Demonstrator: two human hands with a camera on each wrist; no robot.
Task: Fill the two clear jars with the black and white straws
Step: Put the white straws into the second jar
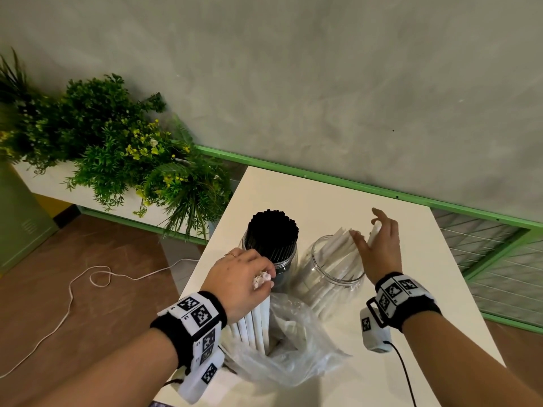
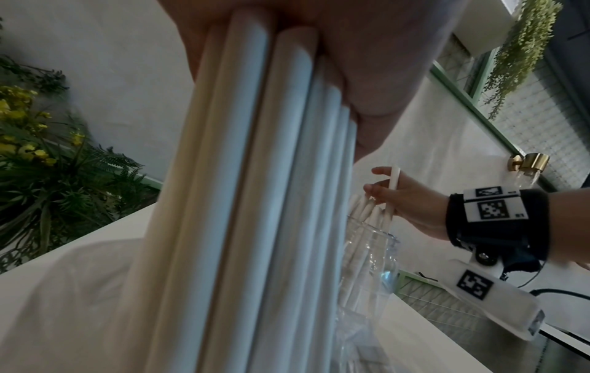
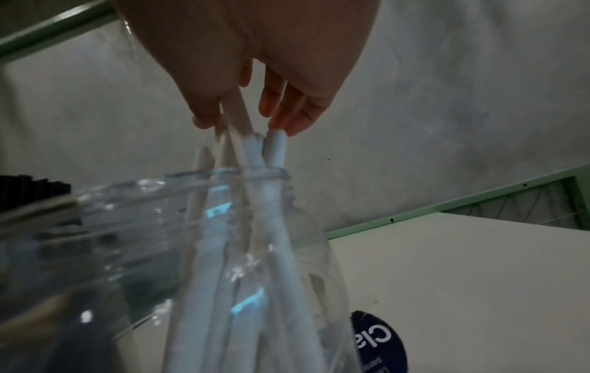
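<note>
Two clear jars stand side by side on the white table (image 1: 411,289). The left jar (image 1: 286,264) is packed with black straws (image 1: 273,236). The right jar (image 1: 332,277) holds several white straws (image 1: 342,245) leaning against its far rim. My right hand (image 1: 367,230) hovers over that jar's mouth and pinches one white straw (image 2: 393,186) between thumb and fingers, its lower end inside the jar (image 3: 223,227). My left hand (image 1: 264,274) grips an upright bundle of white straws (image 1: 255,315) near their tops, in front of the black-straw jar. Up close, the bundle (image 2: 255,202) hides most of the left wrist view.
A crumpled clear plastic bag (image 1: 293,348) lies at the table's near edge around the bundle's lower end. Green plants (image 1: 123,148) in a white planter stand left of the table, close to its corner. A grey wall with a green rail (image 1: 352,186) runs behind. A white cord (image 1: 97,277) lies on the floor.
</note>
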